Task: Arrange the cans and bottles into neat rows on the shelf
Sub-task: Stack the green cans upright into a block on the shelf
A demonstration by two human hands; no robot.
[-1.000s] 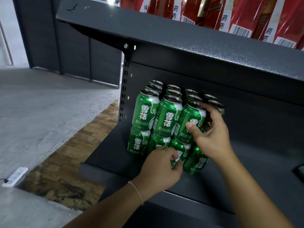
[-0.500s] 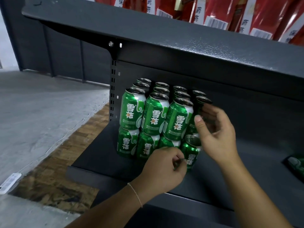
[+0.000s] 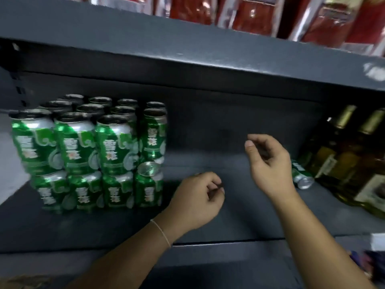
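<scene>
- Cans (image 3: 87,151) in green stand stacked two high at the left end of the dark shelf (image 3: 208,222), packed in tidy rows running to the back.
- Front right of the stack, one lower can (image 3: 149,184) carries nothing on it, its silver top showing.
- Left hand (image 3: 196,200) hovers over the shelf just right of that stack, fingers loosely curled, gripping nothing, touching no can; a thin bracelet (image 3: 161,231) circles the wrist.
- Right hand (image 3: 270,161) hangs higher and further right, thumb and fingers relaxed and a little apart, also holding nothing.
- Behind the right hand a lone green can (image 3: 302,176) lies on its side on the shelf, partly hidden by the wrist.
- Just beside that fallen can, dark glass bottles (image 3: 343,155) with gold caps stand at the right end of the shelf.
- Red packets (image 3: 260,15) line the upper shelf overhead; motion blur smears the whole view.
</scene>
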